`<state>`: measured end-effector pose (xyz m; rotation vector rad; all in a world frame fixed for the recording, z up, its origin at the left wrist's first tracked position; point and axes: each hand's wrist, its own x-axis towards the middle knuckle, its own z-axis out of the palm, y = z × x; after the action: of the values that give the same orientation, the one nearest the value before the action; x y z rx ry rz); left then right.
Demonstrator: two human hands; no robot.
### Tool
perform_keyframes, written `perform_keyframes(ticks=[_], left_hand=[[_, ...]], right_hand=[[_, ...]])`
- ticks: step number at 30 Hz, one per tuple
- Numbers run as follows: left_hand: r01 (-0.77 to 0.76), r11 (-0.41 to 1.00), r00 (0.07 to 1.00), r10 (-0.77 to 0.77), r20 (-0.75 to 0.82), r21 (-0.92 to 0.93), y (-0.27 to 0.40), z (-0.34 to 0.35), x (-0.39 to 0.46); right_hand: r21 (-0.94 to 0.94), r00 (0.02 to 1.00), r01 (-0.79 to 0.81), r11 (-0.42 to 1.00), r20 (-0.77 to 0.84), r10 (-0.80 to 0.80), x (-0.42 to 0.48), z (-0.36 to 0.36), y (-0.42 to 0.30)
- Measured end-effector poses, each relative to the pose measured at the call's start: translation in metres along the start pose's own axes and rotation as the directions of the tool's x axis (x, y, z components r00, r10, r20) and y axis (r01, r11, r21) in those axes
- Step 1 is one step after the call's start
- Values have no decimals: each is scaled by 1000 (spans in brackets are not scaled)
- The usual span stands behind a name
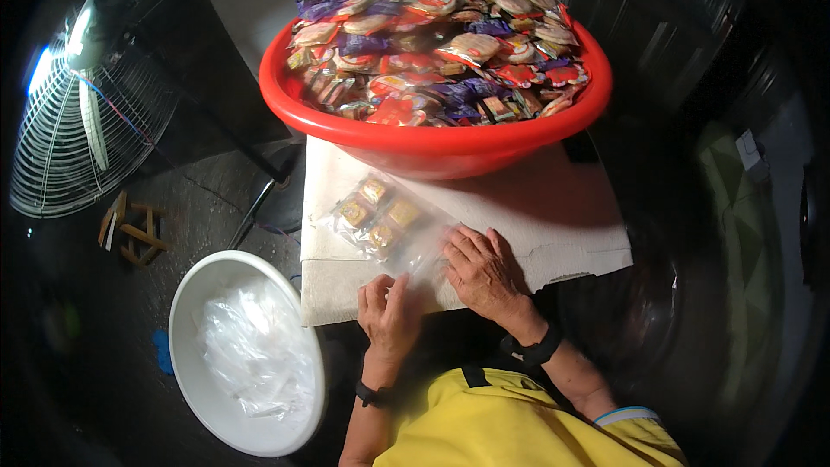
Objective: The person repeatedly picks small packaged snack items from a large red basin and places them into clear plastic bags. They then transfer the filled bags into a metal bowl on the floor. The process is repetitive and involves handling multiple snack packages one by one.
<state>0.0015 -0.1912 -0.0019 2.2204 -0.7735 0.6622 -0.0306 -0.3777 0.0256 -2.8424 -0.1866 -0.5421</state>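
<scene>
A clear plastic bag [421, 233] lies at a slant on the pale-covered table [350, 292]. Several small wrapped square snacks [382, 231] sit inside it in two rows, towards its far left end. The near end of the bag looks unfilled. My left hand [388, 318] is at that near end, thumb and forefinger pinched on its edge. Palm down, my right hand [480, 269] rests with its fingertips on the bag's right edge; whether it grips the film cannot be made out.
Behind the bag stands a red plastic basin [428, 136] heaped with wrapped snacks [395, 78]. Lower left, a white tub [188, 395] holds loose clear plastic bags [259, 350]. A stand fan [84, 117] and a small wooden stool [142, 233] are at left. A dark panelled door [681, 19] is behind.
</scene>
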Motion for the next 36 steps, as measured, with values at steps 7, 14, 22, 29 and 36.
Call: perform_keyframes(ticks=[7, 14, 22, 29, 36], left_hand=[[-14, 999, 996, 11, 84, 36, -2, -6, 2], [-202, 979, 968, 198, 151, 9, -1, -8, 0], [-198, 961, 946, 239, 220, -192, 10, -14, 2], [-195, 971, 920, 133, 369, 137, 4, -7, 41], [-69, 986, 861, -17, 509, 150, -9, 7, 35]], right_hand=[[99, 997, -52, 994, -55, 57, -2, 0, 0], [285, 944, 39, 958, -324, 58, -9, 14, 13], [171, 996, 65, 983, -70, -54, -5, -2, -2], [138, 999, 33, 990, -31, -29, -3, -7, -5], [134, 983, 58, 989, -178, -34, -2, -16, -1]])
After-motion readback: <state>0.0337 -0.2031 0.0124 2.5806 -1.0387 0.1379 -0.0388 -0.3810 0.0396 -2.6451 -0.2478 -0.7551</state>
